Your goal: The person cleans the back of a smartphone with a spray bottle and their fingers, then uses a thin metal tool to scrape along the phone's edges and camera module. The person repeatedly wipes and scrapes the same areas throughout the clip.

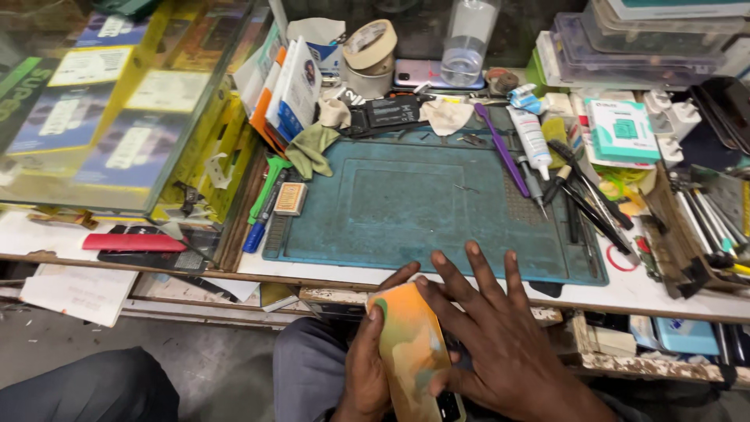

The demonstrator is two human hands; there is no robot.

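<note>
The left hand (367, 367) grips a glossy orange-green slab-shaped phone (412, 355), while the right hand (492, 344) presses its spread fingers flat on it, below the worn teal rubber mat (406, 211).

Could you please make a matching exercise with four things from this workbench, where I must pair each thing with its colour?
Things:
1. work mat
2. toothbrush
3. phone in the left hand and right hand
4. roll of tape

Colours:
A. purple
B. beige
C. teal blue
D. orange and green

Pairs: 1-C, 2-A, 3-D, 4-B
</note>
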